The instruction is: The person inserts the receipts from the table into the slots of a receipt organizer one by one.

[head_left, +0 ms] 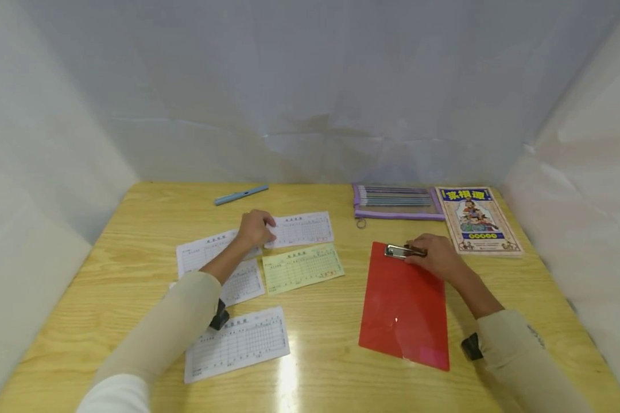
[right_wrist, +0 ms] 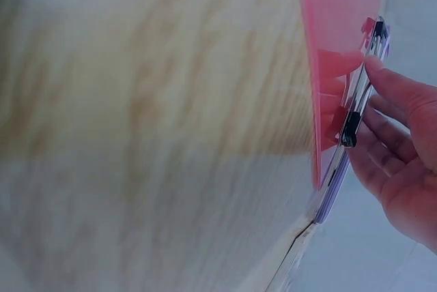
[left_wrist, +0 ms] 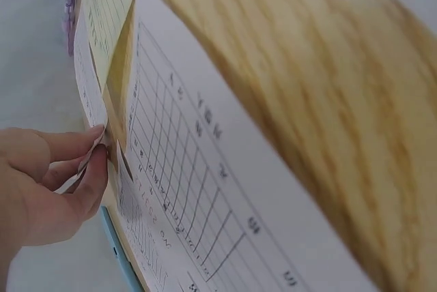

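My left hand [head_left: 255, 229] pinches the left edge of a white printed form [head_left: 305, 229] between thumb and fingertips. In the left wrist view the paper's corner bends slightly in that pinch. Just below lies a yellow form [head_left: 303, 268]. Other white forms [head_left: 237, 349] lie under and in front of the left arm, partly hidden by it. On the right, my right hand [head_left: 436, 255] grips the metal clip [head_left: 396, 251] at the top of a red clipboard [head_left: 405, 310]. The right wrist view shows the thumb on the clip [right_wrist: 362, 87]; the clipboard has no paper showing on it.
A light blue pen [head_left: 241, 195] lies at the back left. Behind the clipboard is a clear pencil pouch [head_left: 399, 215] with purple edging and several pencils inside. An illustrated booklet [head_left: 477, 221] sits at the back right, beside the right hand. White sheeting surrounds the wooden table [head_left: 320, 367].
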`<state>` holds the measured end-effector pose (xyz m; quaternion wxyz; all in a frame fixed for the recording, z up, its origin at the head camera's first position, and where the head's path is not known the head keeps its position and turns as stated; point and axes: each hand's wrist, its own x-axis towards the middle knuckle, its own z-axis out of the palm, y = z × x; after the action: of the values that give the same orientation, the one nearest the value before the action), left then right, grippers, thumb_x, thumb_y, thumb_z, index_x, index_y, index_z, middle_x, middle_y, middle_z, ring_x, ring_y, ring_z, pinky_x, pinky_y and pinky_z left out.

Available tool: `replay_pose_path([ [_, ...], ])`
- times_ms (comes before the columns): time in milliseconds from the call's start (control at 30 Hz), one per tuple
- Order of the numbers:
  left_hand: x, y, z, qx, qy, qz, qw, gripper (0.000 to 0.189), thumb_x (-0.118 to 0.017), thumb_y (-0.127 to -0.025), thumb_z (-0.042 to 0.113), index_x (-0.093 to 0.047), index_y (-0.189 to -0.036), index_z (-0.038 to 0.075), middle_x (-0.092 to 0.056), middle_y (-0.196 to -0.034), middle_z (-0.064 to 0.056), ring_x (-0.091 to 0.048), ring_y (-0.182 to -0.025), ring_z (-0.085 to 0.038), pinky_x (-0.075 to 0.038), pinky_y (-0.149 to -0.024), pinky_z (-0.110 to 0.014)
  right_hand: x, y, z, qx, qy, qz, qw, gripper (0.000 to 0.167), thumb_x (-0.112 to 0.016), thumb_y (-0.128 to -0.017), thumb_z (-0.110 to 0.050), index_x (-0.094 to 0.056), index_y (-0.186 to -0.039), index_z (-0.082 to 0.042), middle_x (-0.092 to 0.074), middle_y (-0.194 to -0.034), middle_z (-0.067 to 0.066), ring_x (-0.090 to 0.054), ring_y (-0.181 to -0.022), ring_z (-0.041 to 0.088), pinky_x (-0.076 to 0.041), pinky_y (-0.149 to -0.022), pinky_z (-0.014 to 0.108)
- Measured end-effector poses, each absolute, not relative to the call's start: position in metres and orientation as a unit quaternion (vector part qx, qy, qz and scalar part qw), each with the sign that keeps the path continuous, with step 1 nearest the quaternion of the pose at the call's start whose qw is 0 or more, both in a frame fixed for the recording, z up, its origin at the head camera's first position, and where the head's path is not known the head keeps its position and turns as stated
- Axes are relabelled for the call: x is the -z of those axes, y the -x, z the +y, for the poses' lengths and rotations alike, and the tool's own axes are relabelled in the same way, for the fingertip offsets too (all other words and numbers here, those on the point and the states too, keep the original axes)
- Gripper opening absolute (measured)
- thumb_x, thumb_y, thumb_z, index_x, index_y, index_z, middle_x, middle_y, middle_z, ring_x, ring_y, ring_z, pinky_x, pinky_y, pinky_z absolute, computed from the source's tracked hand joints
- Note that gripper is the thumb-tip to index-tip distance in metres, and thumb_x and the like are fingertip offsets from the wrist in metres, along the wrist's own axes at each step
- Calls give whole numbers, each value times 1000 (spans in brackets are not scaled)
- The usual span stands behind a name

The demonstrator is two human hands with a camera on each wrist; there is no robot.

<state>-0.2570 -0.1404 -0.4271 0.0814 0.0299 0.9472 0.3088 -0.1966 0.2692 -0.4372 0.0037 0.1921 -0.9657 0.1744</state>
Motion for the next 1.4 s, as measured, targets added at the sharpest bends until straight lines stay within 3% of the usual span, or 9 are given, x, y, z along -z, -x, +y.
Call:
replay_pose_path([
  [233,425,253,-141,-344,-26,937,53,27,-68,-80,0,-68,-108,-2,-65,-116,-21,-59,-111,-33,-48,-97,-42,438,197,265,-152,-208,-966,5,32,-71,-83,-18,-70,-108,1,-67,-97,16,-63,-88,30,-52,-81,46],
  [567,413,252,-149,-400,-14,916,14,26,-67,-84,6,-69,-110,2,-66,-116,-17,-66,-98,-31,-56,-71,-33,437,200,260,-155,-230,-961,19,16,-72,-82,-15,-73,-94,-4,-69,-92,11,-63,-85,27,-53,-79,44],
  [1067,385,243,-136,-505,-23,862,40,27,-70,-85,12,-68,-111,7,-60,-127,-11,-59,-112,-28,-54,-84,-37,434,204,248,-151,-230,-961,4,21,-71,-83,-15,-72,-99,-3,-71,-93,11,-65,-88,28,-52,-81,46],
  [1200,377,236,-122,-533,-42,844,44,27,-71,-84,11,-68,-110,7,-61,-124,-8,-60,-108,-25,-54,-79,-30,433,204,246,-151,-235,-960,7,18,-71,-83,-14,-73,-97,-3,-70,-92,11,-64,-85,27,-52,-80,45],
  [1400,370,222,-100,-579,-82,807,90,27,-69,-84,7,-67,-111,4,-65,-119,-11,-62,-83,-10,-51,-65,-23,435,206,245,-150,-243,-958,13,18,-72,-82,-14,-73,-96,-3,-69,-92,12,-64,-85,27,-52,-79,45],
])
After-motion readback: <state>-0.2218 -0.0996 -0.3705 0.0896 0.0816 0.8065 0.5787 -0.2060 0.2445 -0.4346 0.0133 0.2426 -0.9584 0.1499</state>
